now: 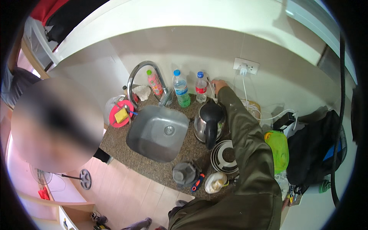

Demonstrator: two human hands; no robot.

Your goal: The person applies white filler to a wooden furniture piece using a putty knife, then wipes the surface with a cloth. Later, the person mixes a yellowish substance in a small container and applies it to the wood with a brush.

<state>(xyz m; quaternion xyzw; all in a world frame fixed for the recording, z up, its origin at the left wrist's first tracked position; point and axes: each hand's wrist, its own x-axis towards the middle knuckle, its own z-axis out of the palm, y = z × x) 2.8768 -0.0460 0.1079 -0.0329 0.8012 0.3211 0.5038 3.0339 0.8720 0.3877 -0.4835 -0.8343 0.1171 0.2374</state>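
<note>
My right hand point(219, 85) reaches to the back of the counter, its fingers curled at some thin upright items too small to name, right of a red-labelled plastic bottle point(201, 86). Beneath it stands a steel kettle point(203, 126) with a black lid and handle, beside my olive sleeve. A blue-capped bottle point(181, 90) with a green bottom is farther left. Stacked steel lids or rings point(219, 153) lie below the kettle. My left hand is not visible.
A steel sink point(147, 132) with a curved faucet, red dish point(115, 112), grey container point(183, 174) and white bowl point(215, 181) share the granite counter point(142, 166). A green bag point(278, 151) and white cords are at right. Another person point(19, 88) stands at left.
</note>
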